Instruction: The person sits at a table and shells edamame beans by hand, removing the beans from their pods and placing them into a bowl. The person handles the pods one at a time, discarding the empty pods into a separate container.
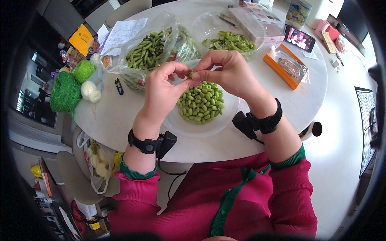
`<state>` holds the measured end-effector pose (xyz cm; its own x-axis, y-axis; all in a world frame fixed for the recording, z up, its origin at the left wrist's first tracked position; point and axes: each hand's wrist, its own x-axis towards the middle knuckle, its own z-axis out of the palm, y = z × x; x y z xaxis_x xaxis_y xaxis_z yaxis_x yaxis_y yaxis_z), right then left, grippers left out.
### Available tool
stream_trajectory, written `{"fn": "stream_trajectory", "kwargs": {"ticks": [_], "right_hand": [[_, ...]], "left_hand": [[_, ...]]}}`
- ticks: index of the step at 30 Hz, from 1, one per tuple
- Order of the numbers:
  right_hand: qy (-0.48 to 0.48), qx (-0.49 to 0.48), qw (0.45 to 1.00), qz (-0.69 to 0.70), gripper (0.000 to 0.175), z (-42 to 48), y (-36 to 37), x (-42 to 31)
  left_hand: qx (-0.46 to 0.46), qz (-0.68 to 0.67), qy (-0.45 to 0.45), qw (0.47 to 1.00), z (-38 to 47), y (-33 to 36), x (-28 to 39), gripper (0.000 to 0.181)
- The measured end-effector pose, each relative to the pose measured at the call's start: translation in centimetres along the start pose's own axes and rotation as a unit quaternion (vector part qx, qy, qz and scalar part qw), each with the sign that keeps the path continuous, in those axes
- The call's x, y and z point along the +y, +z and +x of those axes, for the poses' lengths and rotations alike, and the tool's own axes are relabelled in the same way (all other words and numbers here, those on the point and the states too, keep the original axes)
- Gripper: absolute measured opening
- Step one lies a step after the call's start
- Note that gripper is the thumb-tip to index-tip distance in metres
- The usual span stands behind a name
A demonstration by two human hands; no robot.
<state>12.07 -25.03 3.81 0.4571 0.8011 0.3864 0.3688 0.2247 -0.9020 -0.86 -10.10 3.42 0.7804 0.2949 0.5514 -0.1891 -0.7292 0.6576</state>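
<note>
Both my left hand (169,81) and my right hand (224,69) pinch a small green bean pod (191,74) between thumb and fingertips. Directly below them, shelled green soybeans (203,104) lie heaped in a shallow, pale translucent bowl (193,131). Whole soybean pods (147,51) fill an open clear plastic bag behind my left hand, with a second bag of pods (187,45) beside it. Past my right hand, empty split pods (230,42) lie in a round clear plastic container (260,30). My fingers partly hide the pod.
Black thread snips (119,86) lie left of the bowl, near green yarn (64,92) and a white yarn ball (90,91). An orange box (283,72) stands at the right, before a propped phone (300,38). The round table's edge (193,162) is close to my body.
</note>
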Motion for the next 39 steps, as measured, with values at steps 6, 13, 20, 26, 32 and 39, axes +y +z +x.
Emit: {"fn": "stream_trajectory", "kwargs": {"ticks": [6,13,20,26,32,39], "right_hand": [[0.060,0.001,0.995,0.086,0.007,0.1,0.2,0.4],[0.111,-0.023,0.981,0.161,0.009,0.0,-0.3,0.2],[0.127,-0.005,0.972,0.197,0.013,0.0,0.0,0.4],[0.134,0.020,0.966,0.218,0.014,0.2,0.2,0.7],[0.102,0.040,0.976,0.191,0.013,0.1,0.9,0.6],[0.101,0.015,0.980,0.168,0.013,0.0,0.5,0.3]], "left_hand": [[-0.014,-0.024,-0.069,0.997,-0.3,0.2,0.0,0.022],[-0.025,-0.182,-0.102,0.978,-0.4,0.6,0.5,0.012],[-0.013,-0.179,-0.114,0.977,-0.4,0.6,0.8,0.010],[0.038,-0.120,-0.042,0.991,-0.4,1.0,0.6,0.012],[0.027,-0.085,-0.056,0.994,-0.3,0.9,0.7,0.013],[0.002,-0.101,-0.053,0.994,-0.5,0.9,0.3,0.012]]}}
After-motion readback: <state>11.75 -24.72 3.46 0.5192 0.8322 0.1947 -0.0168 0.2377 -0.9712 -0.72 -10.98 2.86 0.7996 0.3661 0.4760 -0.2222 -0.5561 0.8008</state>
